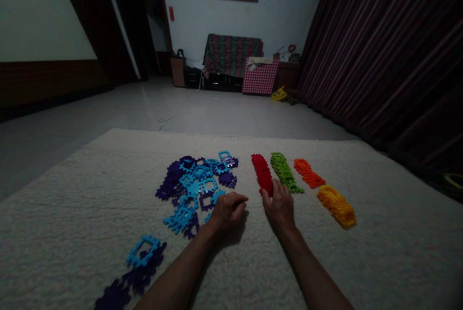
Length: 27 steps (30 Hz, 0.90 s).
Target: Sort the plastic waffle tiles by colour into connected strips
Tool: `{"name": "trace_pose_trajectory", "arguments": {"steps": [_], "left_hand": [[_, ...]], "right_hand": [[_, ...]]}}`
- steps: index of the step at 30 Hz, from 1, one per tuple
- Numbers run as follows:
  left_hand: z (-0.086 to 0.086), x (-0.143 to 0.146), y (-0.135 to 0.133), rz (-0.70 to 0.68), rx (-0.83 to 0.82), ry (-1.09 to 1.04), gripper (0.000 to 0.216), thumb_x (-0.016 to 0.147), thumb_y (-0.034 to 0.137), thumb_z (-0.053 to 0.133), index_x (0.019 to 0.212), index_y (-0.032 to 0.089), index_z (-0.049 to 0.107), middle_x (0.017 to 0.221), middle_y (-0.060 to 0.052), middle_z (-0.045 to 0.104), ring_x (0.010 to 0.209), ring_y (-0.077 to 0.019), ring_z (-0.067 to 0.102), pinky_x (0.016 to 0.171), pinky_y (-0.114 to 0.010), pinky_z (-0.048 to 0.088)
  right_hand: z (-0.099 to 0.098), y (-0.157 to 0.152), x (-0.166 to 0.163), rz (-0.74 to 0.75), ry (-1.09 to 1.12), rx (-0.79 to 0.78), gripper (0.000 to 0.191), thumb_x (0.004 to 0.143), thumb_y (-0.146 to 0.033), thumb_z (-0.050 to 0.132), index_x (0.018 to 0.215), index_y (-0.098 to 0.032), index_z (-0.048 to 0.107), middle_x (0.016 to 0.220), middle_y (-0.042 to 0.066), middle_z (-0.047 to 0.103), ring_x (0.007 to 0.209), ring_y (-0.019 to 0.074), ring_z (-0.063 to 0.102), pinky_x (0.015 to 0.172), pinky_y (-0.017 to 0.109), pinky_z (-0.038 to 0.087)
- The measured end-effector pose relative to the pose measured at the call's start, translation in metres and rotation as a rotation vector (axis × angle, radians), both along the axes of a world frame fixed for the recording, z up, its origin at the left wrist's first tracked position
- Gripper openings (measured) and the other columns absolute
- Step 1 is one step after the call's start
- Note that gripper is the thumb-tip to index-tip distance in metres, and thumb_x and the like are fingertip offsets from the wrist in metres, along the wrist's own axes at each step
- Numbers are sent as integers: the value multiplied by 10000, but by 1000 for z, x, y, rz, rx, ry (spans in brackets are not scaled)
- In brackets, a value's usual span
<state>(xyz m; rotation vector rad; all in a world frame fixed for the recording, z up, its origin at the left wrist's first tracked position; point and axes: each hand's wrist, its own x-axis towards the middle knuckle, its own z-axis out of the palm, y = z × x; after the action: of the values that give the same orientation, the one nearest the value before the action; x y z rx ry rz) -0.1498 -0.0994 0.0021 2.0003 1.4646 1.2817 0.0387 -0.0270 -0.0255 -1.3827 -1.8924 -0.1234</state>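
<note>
Item 1, nearest me: a small cluster of blue and purple pieces lies on the rug left of my left forearm, well apart from the rest; loose, not lined up.

Item 2: my left hand rests on the rug with its fingers curled shut, just beside the near edge of the mixed blue and purple pile; whether a piece sits inside the fist I cannot tell.

Item 3: my right hand lies palm down, fingers stretched forward, tips on the near end of the red row; whether they pinch it or only press it I cannot tell.

Item 4: 4 rows lie side by side, each of 1 colour: red, then the green row, the orange row and the yellow row; I judge these 4 colours done.

Item 5: blue and purple lie jumbled together; I judge these 2 colours as what is left, so the work is past halfway.

Item 6, far: bare floor, a covered sofa, a striped curtain on the right.
</note>
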Motion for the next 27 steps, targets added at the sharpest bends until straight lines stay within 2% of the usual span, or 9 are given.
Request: {"name": "trace_pose_trajectory", "arguments": {"steps": [3,5,8,11,14,16,19,23,27], "left_hand": [[2,1,-1,6,-5,-7,233,804,111,557,933,173,740,842,-56,751,742,-153,675,740,-280,533],[2,1,-1,14,-12,-7,231,808,115,559,933,183,741,841,-49,751,744,-151,675,744,-279,532],[2,2,-1,23,-16,-19,232,806,109,563,928,186,744,843,-45,755,741,-148,676,750,-277,533],[3,1,0,29,-8,-74,237,797,96,564,919,179,750,827,-47,757,722,-147,678,730,-268,535],[8,-1,2,49,-6,-165,235,799,101,567,912,186,755,847,-47,765,750,-151,689,742,-268,539],[14,-3,5,100,-24,-229,224,786,109,585,896,199,758,874,-42,771,794,-161,697,769,-279,543],[29,-10,11,204,-80,-365,200,754,125,608,866,194,758,819,-33,767,755,-160,689,742,-281,542],[51,-31,14,350,-150,-694,232,731,178,607,915,149,746,715,-22,724,643,-138,644,613,-246,503],[61,-57,-5,482,-138,-912,288,680,199,630,939,122,728,647,-4,677,575,-108,590,562,-226,453]], "right_hand": [[6,-3,-3,-54,-9,-11,470,921,-387,474,1313,-131,513,1310,214,577,1206,364,495,952,570,432],[10,-5,-5,-23,31,23,476,918,-378,479,1331,-141,504,1338,205,556,1235,354,480,987,574,415],[15,-11,-12,140,128,66,411,931,-323,458,1302,-158,523,1291,171,582,1218,298,513,1025,518,424],[16,-20,-24,332,196,12,343,940,-257,432,1250,-172,549,1215,143,615,1112,244,586,959,428,490],[18,-32,-36,527,116,-90,304,918,-187,411,1169,-181,583,1104,119,647,1011,229,610,882,384,511],[21,-37,-40,583,29,-143,272,906,-158,400,1073,-195,611,1011,98,657,964,231,602,866,377,495],[23,-38,-42,563,-24,-171,237,905,-153,405,986,-199,622,961,87,652,919,228,586,847,362,471],[19,-41,-45,510,-14,-150,234,881,-137,414,973,-183,624,974,100,650,935,234,573,866,364,452],[12,-60,-57,429,7,-140,252,880,-164,422,1048,-169,610,1080,124,649,1022,254,562,931,407,428]]}}
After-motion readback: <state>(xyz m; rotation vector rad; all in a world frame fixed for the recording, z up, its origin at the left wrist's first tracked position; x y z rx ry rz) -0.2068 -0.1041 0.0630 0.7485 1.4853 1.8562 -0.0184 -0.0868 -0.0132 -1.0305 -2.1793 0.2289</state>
